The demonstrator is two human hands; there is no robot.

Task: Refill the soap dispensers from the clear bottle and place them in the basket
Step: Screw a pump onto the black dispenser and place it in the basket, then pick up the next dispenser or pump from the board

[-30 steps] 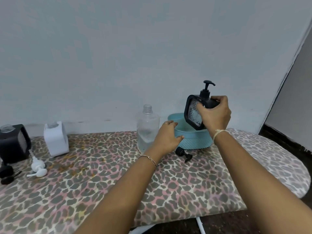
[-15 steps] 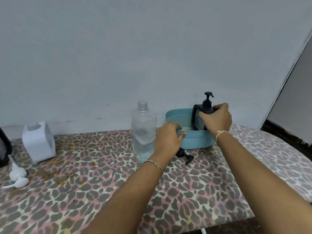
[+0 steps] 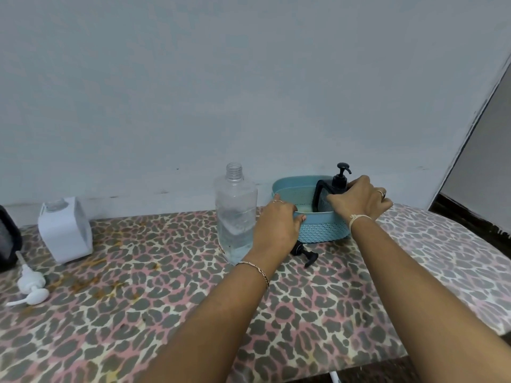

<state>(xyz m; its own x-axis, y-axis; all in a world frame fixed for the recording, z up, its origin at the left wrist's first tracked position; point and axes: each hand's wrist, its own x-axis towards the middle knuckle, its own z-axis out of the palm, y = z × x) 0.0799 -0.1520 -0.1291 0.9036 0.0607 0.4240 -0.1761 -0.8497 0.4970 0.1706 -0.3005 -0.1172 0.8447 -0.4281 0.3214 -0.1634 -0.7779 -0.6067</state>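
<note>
At back right of the desk, close to the wall, sits the blue basket. Left hand grips its near-left rim, fingers curled over the edge. Right hand is wrapped round the black dispenser, which stands upright inside the basket at its right side, pump head poking above the rim. Whether the dispenser base rests on the basket floor, can't tell.

Clear bottle is upright and uncapped with a little liquid at the bottom, just left of the left hand; touching or not, can't tell. Loose black pump lies on the cover just in front of the basket, partly under the left wrist.

Far left: white dispenser with no pump, near the wall; white pump lying on its side in front of it; a second black dispenser cut off by the frame's left edge.

Open room: a wide bare stretch of leopard cover across front and middle, with both forearms over it. Desk's rounded right end is bare past the basket. Front edge shows at lower right.
</note>
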